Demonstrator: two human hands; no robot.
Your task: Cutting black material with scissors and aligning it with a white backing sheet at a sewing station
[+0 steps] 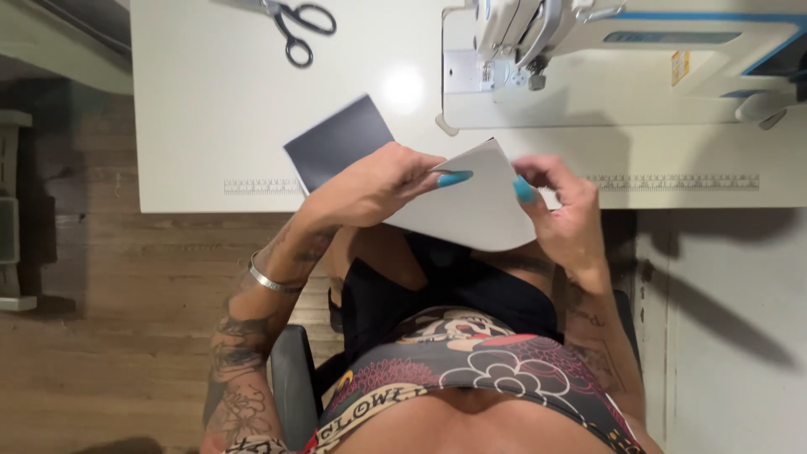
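A stiff piece of material, dark grey (pixel 338 141) on one side and white on the folded-over side (pixel 475 197), lies over the near edge of the white sewing table (pixel 210 92). My left hand (pixel 370 187) presses on it from the left, fingertips on the white flap. My right hand (pixel 565 210) pinches the flap's right edge. Both hands hold the piece just above my lap.
A white sewing machine (pixel 622 59) stands at the back right of the table, its needle area just beyond the fold. Black-handled scissors (pixel 296 27) lie at the back left. A ruler strip (pixel 672 181) runs along the table's front edge. Wooden floor lies to the left.
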